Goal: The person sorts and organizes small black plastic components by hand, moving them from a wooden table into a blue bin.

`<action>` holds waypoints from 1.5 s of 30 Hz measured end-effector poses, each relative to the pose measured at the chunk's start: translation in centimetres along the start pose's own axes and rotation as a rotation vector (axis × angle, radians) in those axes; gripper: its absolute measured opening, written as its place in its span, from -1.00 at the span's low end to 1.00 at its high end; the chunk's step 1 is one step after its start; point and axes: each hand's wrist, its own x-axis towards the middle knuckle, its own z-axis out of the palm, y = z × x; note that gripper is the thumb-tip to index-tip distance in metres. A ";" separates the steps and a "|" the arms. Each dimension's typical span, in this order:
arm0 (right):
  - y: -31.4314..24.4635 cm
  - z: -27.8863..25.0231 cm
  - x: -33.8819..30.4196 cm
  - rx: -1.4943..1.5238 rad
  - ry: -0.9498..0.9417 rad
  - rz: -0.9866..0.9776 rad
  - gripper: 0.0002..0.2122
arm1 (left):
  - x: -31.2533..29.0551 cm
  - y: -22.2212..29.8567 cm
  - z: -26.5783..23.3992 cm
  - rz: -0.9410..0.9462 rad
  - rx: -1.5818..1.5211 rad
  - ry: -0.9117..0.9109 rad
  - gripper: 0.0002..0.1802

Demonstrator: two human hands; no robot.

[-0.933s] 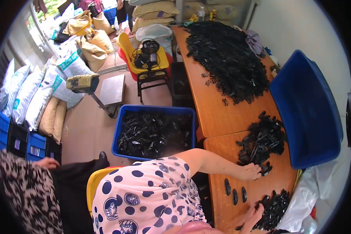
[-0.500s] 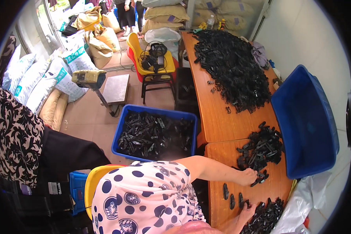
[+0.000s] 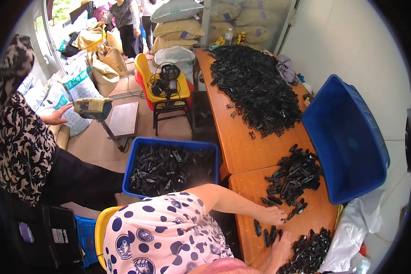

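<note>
My left hand [image 3: 272, 215] reaches over the orange-brown table with bent fingers. A small dark part shows at its fingertips. Just nearer, my right hand [image 3: 282, 248] has its fingers closed at a short row of narrow black plastic parts [image 3: 266, 237] and touches the end one. Right beside that hand lies a heap of small black parts [image 3: 311, 251]. Beyond my left hand is a looser pile of longer black plastic parts [image 3: 293, 177], with a few strays at its near edge. The fingers partly hide what they grip.
A large black heap [image 3: 255, 89] covers the table's far end. An upright blue tub [image 3: 351, 141] leans at the right, above clear plastic sheeting [image 3: 351, 228]. On the floor are a full blue bin [image 3: 171, 192], a scale [image 3: 123, 119] and a yellow chair [image 3: 183, 86]. A person [image 3: 23, 146] stands left.
My left hand has drawn back from the pile toward my right hand. The whole view has shifted slightly. At left, the other person now stretches a hand toward the scale's display.
</note>
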 end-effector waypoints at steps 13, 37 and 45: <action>0.9 2.1 -2.4 0.053 0.047 0.084 -0.75 | 1.8 -0.7 -2.8 -0.200 -0.351 -0.187 -0.59; 3.8 2.6 -5.6 0.418 0.315 0.242 -0.84 | 3.1 -1.4 -1.1 -0.067 -0.568 -0.196 -0.75; 3.2 0.0 -6.1 0.265 0.199 0.247 -0.83 | 3.2 0.7 0.4 -0.087 -0.621 -0.291 -0.78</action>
